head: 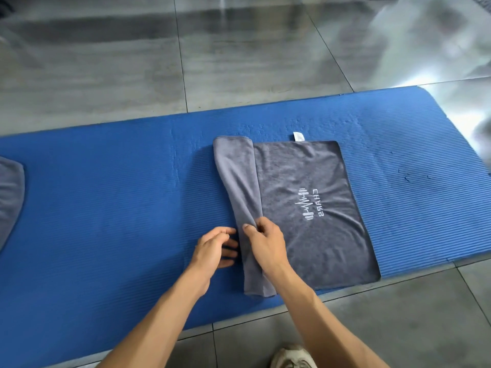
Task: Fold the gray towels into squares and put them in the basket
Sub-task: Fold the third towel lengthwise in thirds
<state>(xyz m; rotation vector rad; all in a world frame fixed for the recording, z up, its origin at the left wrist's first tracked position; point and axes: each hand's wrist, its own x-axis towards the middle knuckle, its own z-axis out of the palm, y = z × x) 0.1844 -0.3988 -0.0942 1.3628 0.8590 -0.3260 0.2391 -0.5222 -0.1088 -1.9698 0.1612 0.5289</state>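
A gray towel (313, 203) with a white logo lies spread on the blue mat (106, 208). Its left part is folded over into a narrow band (236, 181). My right hand (265, 243) pinches the folded band near its lower half, thumb and fingers curled on the cloth. My left hand (215, 248) sits just left of the band, fingers loosely curled and touching the towel's left edge. A second gray towel (9, 197) shows at the left edge of the view. No basket is in sight.
The mat lies on a gray tiled floor (239, 62) and its right end stops near the towel. A white tag (299, 136) sticks out at the towel's far edge. A shoe (291, 357) shows at the bottom of the view.
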